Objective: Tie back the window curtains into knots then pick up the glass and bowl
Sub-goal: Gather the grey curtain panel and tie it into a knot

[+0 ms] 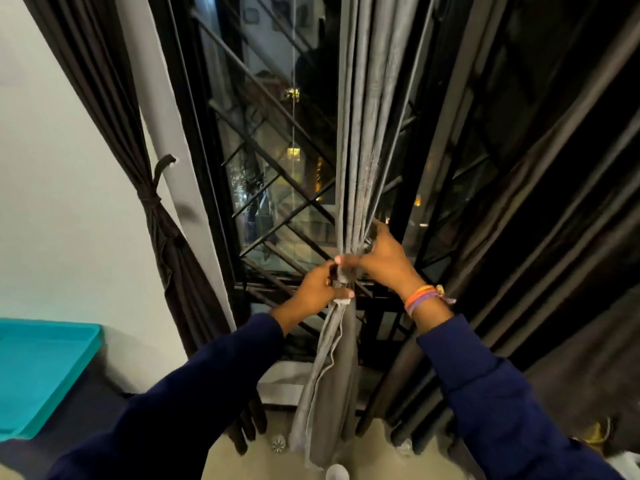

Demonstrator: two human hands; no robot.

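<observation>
A grey curtain [363,133] hangs gathered in the middle of the window. My left hand [317,289] grips the bunched cloth from the left at sill height. My right hand [384,259] holds the same bunch from the right, its thumb across the front and its index finger raised along the folds. Below my hands the curtain's loose tail [332,386] drops to the floor. A small glass [278,444] stands on the floor left of the tail. A white round object [336,472], partly cut off, lies at the bottom edge; whether it is the bowl I cannot tell.
A dark brown curtain [162,230] at the left is tied back with a band. Dark curtains [540,202] fill the right side. The window [277,174] has a black diagonal grille. A teal tray [41,368] sits at the lower left.
</observation>
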